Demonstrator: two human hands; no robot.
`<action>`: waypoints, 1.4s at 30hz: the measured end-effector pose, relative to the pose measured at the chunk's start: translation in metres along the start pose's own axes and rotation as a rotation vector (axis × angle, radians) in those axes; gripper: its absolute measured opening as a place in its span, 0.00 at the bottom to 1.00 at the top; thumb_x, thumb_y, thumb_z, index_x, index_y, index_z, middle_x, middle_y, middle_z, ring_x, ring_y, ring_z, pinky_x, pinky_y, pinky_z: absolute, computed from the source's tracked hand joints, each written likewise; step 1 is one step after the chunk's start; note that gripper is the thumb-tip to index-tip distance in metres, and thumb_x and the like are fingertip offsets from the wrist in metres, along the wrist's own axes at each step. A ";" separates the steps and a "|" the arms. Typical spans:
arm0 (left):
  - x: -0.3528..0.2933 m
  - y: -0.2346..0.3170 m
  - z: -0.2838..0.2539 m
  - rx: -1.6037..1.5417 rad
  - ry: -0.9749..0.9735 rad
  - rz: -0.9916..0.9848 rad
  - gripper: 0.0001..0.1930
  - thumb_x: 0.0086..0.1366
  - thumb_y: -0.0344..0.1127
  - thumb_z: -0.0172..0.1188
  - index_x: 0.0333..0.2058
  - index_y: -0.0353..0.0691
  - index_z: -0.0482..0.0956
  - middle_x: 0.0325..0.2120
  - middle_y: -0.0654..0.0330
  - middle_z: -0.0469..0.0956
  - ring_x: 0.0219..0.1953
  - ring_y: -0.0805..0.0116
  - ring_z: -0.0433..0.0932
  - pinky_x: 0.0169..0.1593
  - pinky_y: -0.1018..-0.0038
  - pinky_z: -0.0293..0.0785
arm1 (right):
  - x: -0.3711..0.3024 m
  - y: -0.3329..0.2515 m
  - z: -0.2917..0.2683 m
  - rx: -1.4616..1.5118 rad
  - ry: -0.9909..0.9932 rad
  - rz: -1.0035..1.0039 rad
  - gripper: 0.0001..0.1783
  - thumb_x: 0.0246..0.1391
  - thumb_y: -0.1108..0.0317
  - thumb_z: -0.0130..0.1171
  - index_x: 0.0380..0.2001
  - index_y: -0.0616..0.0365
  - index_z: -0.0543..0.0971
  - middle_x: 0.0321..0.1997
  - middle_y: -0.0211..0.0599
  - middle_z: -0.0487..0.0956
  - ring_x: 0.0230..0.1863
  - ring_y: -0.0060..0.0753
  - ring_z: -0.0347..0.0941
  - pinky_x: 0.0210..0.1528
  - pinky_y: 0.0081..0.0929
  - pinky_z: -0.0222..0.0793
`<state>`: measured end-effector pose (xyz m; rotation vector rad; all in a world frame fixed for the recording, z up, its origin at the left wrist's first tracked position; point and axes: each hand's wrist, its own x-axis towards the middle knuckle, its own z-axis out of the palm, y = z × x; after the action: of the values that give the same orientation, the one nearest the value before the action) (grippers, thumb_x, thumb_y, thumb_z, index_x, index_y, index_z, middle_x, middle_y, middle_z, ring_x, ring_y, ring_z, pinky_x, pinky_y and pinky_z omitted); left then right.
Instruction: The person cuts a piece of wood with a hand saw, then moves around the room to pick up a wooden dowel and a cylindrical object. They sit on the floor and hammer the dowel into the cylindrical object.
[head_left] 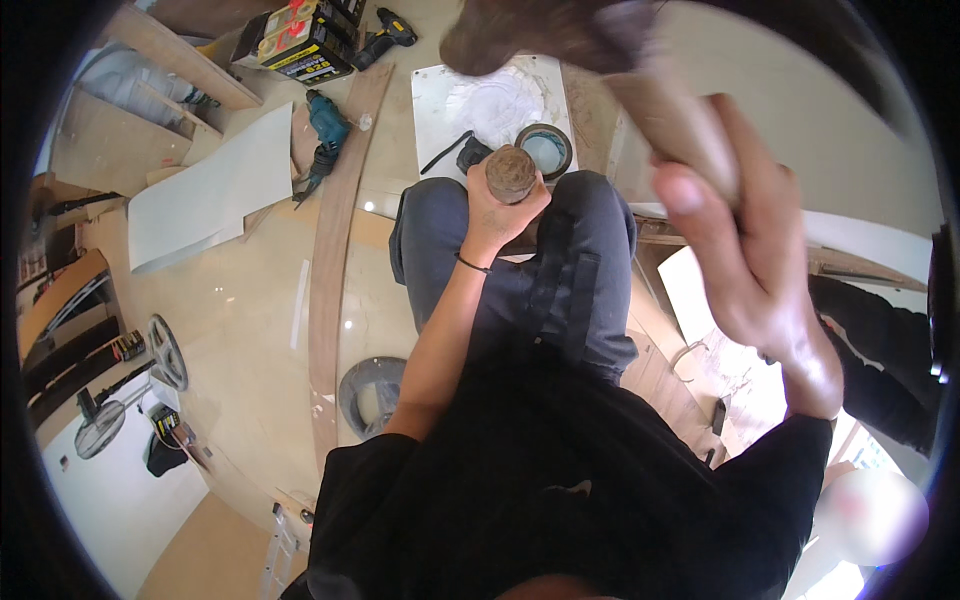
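Observation:
My right hand (745, 230), raised high on the right, is closed around the pale wooden handle of a hammer (680, 120). Its dark head is blurred and partly cut off by the upper edge. Between my knees, my left hand (500, 212) wraps round an upright tool with a thick round wooden handle (511, 174). I see that handle end-on; its lower part is hidden. Hammer and handle are apart. Just beyond my left hand lie a round dark-rimmed container (545, 148) and a small black object (473, 153), on or beside a white board (432, 95) bearing a crumpled white heap (497, 105).
To the left lies a long wooden plank (345, 230), with a teal power tool (327, 125) beside it. A black-and-yellow cordless drill (388, 38) and a box (305, 45) are farther off. A grey round tub (368, 395) stands by my left elbow. White sheet material (205, 190) lies at left.

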<state>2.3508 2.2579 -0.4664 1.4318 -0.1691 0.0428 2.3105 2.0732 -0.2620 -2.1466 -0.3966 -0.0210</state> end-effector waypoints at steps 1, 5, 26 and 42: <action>-0.001 -0.001 0.002 -0.012 0.023 0.008 0.08 0.49 0.25 0.67 0.26 0.34 0.74 0.22 0.66 0.77 0.28 0.82 0.74 0.35 0.80 0.71 | -0.002 0.001 0.000 -0.004 0.018 -0.031 0.17 0.65 0.57 0.53 0.41 0.64 0.71 0.15 0.50 0.69 0.18 0.49 0.70 0.25 0.37 0.64; -0.004 -0.004 0.003 0.037 0.029 0.013 0.08 0.50 0.26 0.66 0.28 0.34 0.76 0.23 0.65 0.78 0.29 0.80 0.75 0.36 0.79 0.72 | 0.002 0.007 0.012 -0.085 -0.192 0.151 0.16 0.65 0.59 0.53 0.41 0.63 0.71 0.16 0.51 0.70 0.17 0.50 0.71 0.25 0.37 0.64; 0.003 -0.001 0.003 0.159 -0.030 -0.004 0.10 0.50 0.27 0.68 0.30 0.34 0.76 0.25 0.65 0.78 0.30 0.79 0.76 0.36 0.78 0.73 | 0.015 0.001 -0.015 0.139 0.086 0.167 0.19 0.66 0.57 0.52 0.43 0.65 0.72 0.19 0.46 0.77 0.18 0.36 0.74 0.23 0.34 0.65; 0.002 -0.002 0.004 0.126 -0.028 0.014 0.09 0.50 0.26 0.67 0.26 0.35 0.74 0.23 0.66 0.77 0.28 0.82 0.74 0.34 0.79 0.71 | 0.031 -0.004 0.002 -0.107 -0.375 0.300 0.19 0.65 0.57 0.53 0.46 0.65 0.72 0.22 0.56 0.76 0.22 0.49 0.76 0.27 0.37 0.69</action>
<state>2.3526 2.2540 -0.4671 1.5574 -0.2028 0.0459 2.3380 2.0854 -0.2547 -2.2970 -0.2866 0.5478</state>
